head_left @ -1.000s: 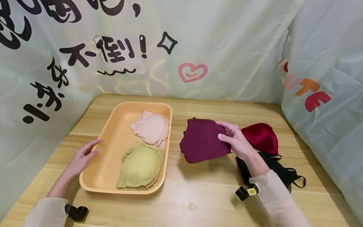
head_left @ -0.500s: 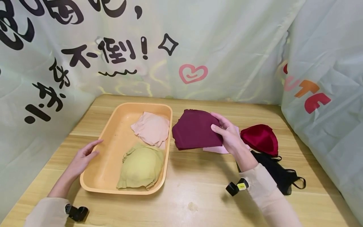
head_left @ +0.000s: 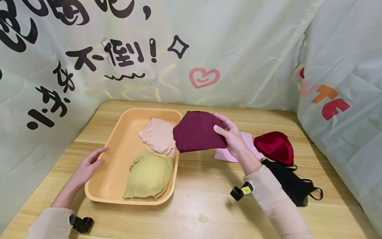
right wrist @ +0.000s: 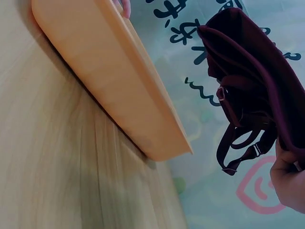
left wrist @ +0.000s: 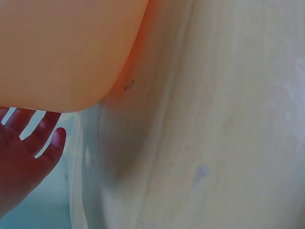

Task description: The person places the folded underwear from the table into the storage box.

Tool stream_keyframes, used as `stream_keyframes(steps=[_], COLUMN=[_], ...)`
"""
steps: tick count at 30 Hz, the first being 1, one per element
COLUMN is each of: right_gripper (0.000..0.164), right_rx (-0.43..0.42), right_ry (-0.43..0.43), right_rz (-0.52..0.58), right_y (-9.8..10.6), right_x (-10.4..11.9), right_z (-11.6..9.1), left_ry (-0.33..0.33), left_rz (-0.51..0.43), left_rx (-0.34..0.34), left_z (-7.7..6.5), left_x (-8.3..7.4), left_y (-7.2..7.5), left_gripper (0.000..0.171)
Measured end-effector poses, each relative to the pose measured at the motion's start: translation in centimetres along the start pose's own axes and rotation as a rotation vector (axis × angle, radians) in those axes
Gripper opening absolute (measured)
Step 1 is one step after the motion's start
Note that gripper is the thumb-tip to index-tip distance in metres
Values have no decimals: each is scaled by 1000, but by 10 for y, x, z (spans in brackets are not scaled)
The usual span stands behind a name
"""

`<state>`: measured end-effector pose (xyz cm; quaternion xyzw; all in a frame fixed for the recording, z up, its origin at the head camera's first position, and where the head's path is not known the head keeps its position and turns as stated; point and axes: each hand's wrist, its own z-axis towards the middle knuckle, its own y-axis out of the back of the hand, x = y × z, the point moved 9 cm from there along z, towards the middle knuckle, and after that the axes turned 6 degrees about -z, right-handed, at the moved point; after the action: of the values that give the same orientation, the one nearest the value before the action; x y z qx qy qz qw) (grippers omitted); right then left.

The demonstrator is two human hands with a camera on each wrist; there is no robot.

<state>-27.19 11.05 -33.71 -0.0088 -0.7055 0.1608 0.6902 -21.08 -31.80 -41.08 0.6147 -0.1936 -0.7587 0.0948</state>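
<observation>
Right hand point(head_left: 232, 141): 1 maroon bra point(head_left: 198, 131) pinched by right end, thumb in front, fingers behind, gap closed to cloth's thickness. Bra held above table point(head_left: 206, 189), lying leftward from fingers; right hand nearer. Long axis roughly side to side; free end pointed left, overlapping right rim of tray point(head_left: 114, 166) in head view. Straps point(right wrist: 244, 158) hung loose beneath. Left hand point(head_left: 86, 167): fingers loosely extended at tray's left rim, nothing gripped.

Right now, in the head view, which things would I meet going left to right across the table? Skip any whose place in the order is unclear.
The left hand, orange tray, maroon bra, right hand, crimson bra.
</observation>
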Motion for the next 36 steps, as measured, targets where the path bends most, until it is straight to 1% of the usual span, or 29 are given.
stream_keyframes(steps=[4,12,18,24,28,36], right_gripper=[40,52,51,50,49,50], right_rx=[-2,-5,-25,-39,-56,-38], right_ry=[0,0,-8,1,0,16], right_rz=[10,-2,11,31,36,42], right_y=[-6,-18,-25,-31,-35,-49], right_x=[1,-5,-9,-13,-16,-23], right_z=[7,18,24,31,35,46], left_ry=[-3,4,11,-7,-6,-7], left_rz=[6,7,4,-11,-20,-14], left_rx=[0,2,1,-1,2,-4], left_z=[0,0,0,0,0,-1], left_x=[0,3,3,2,3,1], left_y=[1,0,0,0,0,1], left_gripper=[40,40,40,39,40,40])
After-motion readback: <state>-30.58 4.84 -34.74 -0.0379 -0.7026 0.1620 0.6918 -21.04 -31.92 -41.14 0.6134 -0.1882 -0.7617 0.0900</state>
